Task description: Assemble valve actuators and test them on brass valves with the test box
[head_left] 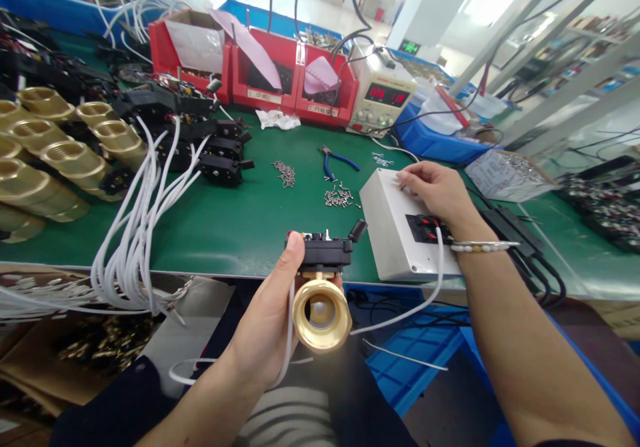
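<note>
My left hand (270,307) is wrapped round a brass ball valve (321,315) with a black actuator (327,252) on top. The valve's round opening faces me, and a ball shows inside it. A white cable (420,302) runs from near the valve to a black terminal clip (424,228) on a light grey box (383,234). My right hand (437,190) rests over the box's upper part, thumb and fingers pinched together. A small part at those fingertips is mostly hidden, and I cannot make out what it is.
Blue-handled pliers (340,160) and loose screws (340,197) lie on the green bench (280,227). Brass valve bodies (75,160) and white cables (145,234) crowd the left. Red bins (265,97) and a power supply (383,94) stand behind; a blue bin (435,137) sits right.
</note>
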The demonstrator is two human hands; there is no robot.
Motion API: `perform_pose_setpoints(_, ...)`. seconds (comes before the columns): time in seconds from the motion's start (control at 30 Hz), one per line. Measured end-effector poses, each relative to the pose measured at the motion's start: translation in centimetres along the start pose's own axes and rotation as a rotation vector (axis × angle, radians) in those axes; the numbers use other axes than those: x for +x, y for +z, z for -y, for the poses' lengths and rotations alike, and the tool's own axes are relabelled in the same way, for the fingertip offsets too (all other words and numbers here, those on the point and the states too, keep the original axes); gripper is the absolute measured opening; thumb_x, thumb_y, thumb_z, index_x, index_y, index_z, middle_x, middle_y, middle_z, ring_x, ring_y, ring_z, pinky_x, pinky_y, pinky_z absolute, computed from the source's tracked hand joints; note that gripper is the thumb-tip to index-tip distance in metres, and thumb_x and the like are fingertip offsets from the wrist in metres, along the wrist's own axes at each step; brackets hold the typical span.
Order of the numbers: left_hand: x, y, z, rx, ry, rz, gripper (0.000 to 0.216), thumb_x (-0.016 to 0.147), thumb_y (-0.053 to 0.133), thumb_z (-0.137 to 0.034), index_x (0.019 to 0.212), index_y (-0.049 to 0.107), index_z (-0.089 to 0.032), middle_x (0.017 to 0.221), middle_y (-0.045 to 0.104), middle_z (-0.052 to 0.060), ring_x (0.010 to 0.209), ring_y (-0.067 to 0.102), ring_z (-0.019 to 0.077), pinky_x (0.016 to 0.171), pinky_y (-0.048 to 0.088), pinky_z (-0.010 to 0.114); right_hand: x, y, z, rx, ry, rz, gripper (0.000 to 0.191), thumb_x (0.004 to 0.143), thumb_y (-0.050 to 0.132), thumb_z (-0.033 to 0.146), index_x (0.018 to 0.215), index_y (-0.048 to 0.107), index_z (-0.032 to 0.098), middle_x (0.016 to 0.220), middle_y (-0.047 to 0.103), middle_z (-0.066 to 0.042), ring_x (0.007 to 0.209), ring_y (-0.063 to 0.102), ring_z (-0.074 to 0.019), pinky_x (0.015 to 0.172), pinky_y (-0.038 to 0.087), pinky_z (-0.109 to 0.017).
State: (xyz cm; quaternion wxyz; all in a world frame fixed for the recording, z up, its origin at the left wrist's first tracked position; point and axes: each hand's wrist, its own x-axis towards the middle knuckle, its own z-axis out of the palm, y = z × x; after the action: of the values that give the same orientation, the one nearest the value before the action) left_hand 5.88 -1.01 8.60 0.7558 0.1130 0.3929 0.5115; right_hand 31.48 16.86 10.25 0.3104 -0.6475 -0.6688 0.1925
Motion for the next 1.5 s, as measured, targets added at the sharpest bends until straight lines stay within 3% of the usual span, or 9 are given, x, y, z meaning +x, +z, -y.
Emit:
perform_pose_setpoints(0.5, -0.4, 0.0, -0.3, 0.052, -0.005, -0.011, 0.053, 0.092, 0.059, -0.065, 0.087, 0.072, -0.013, 0.073, 0.069, 0.009, 0.069, 0.067, 0.0195, 0.065, 0.06, 0.029, 0.3, 0.1, -0.5, 0.023, -0.028, -0.008, 0.01, 0.087, 0.072, 0.025, 0.085, 0.073, 0.015, 0.076, 0.07, -0.003, 0.06, 0.053, -0.0118, 0.061, 0.041, -0.024)
perform_pose_setpoints(0.73, -0.5, -0.2, -0.3, 0.025, -0.006, 0.028, 0.054, 0.089, 0.063, -0.067, 0.088, 0.071, -0.014, 0.074, 0.068, 0.007, 0.068, 0.066, 0.0177, 0.066, 0.06, 0.027, 0.3, 0.3, -0.7, 0.014, -0.021, -0.033, 0.034, 0.093, 0.074, 0.038, 0.068, 0.07, 0.016, 0.063, 0.064, -0.002, 0.056, 0.053, -0.012, 0.059, 0.038, -0.024)
perform_pose_setpoints(0.93, -0.3, -0.2, -0.5, 0.026, -0.015, 0.023, 0.055, 0.09, 0.061, -0.067, 0.089, 0.071, -0.013, 0.074, 0.069, 0.007, 0.068, 0.067, 0.0172, 0.066, 0.06, 0.026, 0.2, -0.4, -0.2, 0.158, -0.109, -0.332, 0.025, 0.092, 0.072, 0.011, 0.067, 0.07, 0.013, 0.058, 0.059, 0.001, 0.055, 0.048, -0.0089, 0.061, 0.034, -0.025)
perform_pose_setpoints(1.03, -0.2, -0.5, -0.5, 0.035, -0.024, 0.026, 0.057, 0.09, 0.061, -0.069, 0.091, 0.072, -0.013, 0.075, 0.071, 0.007, 0.067, 0.069, 0.0169, 0.066, 0.061, 0.026, -1.4, -1.8, -0.1, 0.349, -0.211, -0.506, 0.035, 0.095, 0.073, 0.025, 0.063, 0.066, 0.013, 0.064, 0.062, -0.002, 0.06, 0.051, -0.009, 0.061, 0.036, -0.023)
perform_pose_setpoints(1.1, -0.1, -0.9, -0.5, 0.041, -0.015, -0.008, 0.057, 0.086, 0.066, -0.07, 0.094, 0.074, -0.013, 0.079, 0.075, 0.008, 0.069, 0.072, 0.018, 0.067, 0.063, 0.026, -3.8, -2.9, -0.2, 0.607, -0.212, -0.58, 0.045, 0.077, 0.089, 0.046, 0.058, 0.065, 0.013, 0.066, 0.062, -0.003, 0.061, 0.053, -0.0097, 0.058, 0.038, -0.022)
perform_pose_setpoints(1.2, 0.4, -1.8, -0.7, 0.031, 0.011, -0.046, 0.065, 0.08, 0.068, -0.075, 0.1, 0.076, -0.014, 0.092, 0.079, 0.012, 0.079, 0.077, 0.0227, 0.07, 0.066, 0.031, -8.8, -3.7, -0.9, 0.844, -0.035, -0.632, 0.057, 0.046, 0.1, 0.058, 0.064, 0.069, 0.014, 0.066, 0.062, -0.001, 0.059, 0.053, -0.0096, 0.054, 0.042, -0.02)
perform_pose_setpoints(1.3, 1.8, -2.6, -0.8, 0.026, 0.127, -0.052, 0.061, 0.081, 0.065, -0.076, 0.101, 0.077, -0.02, 0.099, 0.08, 0.009, 0.086, 0.077, 0.0226, 0.072, 0.067, 0.031, -14.0, -3.1, -2.7, 0.936, 0.204, -0.651, 0.059, 0.044, 0.102, 0.055, 0.074, 0.071, 0.015, 0.068, 0.061, 0.001, 0.056, 0.052, -0.0073, 0.052, 0.045, -0.017)
perform_pose_setpoints(1.43, 3.4, -3.4, 0.1, 0.133, 0.428, -0.099, 0.039, 0.08, 0.081, -0.056, 0.108, 0.076, -0.029, 0.112, 0.077, 0.0, 0.101, 0.074, 0.0191, 0.086, 0.064, 0.027, -18.7, -1.1, -6.1, 1.119, 0.514, -0.632, 0.067, 0.039, 0.104, 0.053, 0.074, 0.065, 0.011, 0.064, 0.054, 0.002, 0.053, 0.047, -0.0056, 0.048, 0.045, -0.017)
perform_pose_setpoints(1.5, 3.8, -3.9, 0.8, 0.312, 0.557, -0.17, 0.056, 0.073, 0.089, -0.045, 0.125, 0.071, -0.032, 0.121, 0.073, -0.001, 0.105, 0.071, 0.0199, 0.092, 0.062, 0.028, -19.7, -0.3, -7.5, 1.198, 0.583, -0.668, 0.065, 0.045, 0.102, 0.053, 0.077, 0.063, 0.012, 0.066, 0.052, 0.003, 0.051, 0.044, -0.0035, 0.047, 0.043, -0.015)
